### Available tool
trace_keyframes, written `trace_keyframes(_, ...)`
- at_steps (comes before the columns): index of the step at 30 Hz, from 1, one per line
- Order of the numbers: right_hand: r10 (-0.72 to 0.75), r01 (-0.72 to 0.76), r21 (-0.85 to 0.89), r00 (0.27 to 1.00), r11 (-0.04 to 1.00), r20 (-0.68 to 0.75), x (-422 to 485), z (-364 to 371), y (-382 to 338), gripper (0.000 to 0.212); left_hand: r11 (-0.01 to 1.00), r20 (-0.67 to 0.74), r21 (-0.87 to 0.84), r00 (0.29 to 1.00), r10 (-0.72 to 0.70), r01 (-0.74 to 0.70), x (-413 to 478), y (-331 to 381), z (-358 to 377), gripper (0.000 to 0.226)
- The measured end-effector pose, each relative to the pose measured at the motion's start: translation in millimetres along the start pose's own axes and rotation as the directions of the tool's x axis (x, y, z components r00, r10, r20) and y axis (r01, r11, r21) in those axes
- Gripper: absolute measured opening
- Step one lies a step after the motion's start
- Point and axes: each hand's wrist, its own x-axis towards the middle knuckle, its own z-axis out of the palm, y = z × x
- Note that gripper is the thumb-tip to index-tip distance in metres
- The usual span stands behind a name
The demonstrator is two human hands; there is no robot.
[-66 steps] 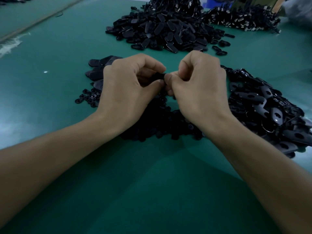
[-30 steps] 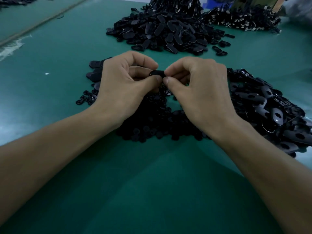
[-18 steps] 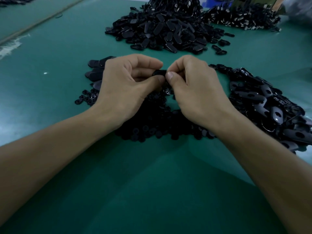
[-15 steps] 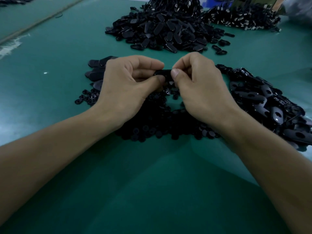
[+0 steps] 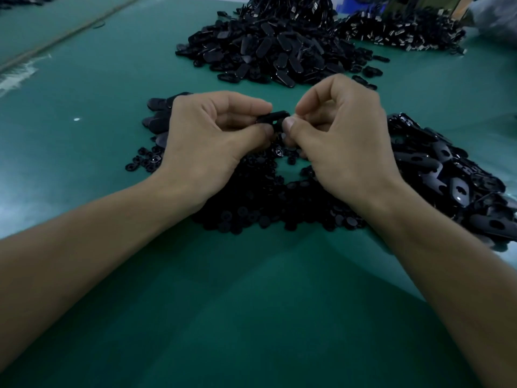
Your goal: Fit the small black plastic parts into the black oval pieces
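A black oval piece (image 5: 273, 118) is held above the table, its left end pinched between the thumb and forefinger of the left hand (image 5: 212, 147). The right hand (image 5: 344, 141), fingers curled, nips its right end, though whether a small part sits under that thumb is too dark to tell. Beneath the hands lies a heap of small black parts (image 5: 265, 203) on the green table (image 5: 251, 303), with a pile of oval pieces (image 5: 447, 175) to the right.

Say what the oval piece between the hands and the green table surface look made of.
Oval piece: likely moulded black plastic, semi-gloss; its rounded edge catches a faint highlight. Table surface: smooth green mat, perhaps rubber or vinyl; soft sheen, no weave visible.
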Motion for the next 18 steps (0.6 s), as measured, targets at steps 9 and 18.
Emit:
trace_keyframes(9,-0.029,0.03,0.01,0.996,1.0,-0.085,-0.6,2.6,-0.9,0.035,0.998,0.0,-0.047,0.999,-0.045,0.045,0.4,0.6,1.0,0.022)
trace_keyframes(18,-0.056,0.053,-0.035,0.995,0.998,-0.078,-1.4,3.4,2.2,0.028,0.994,-0.011,-0.082,0.997,-0.073,0.071,0.4,2.0,1.7,0.022)
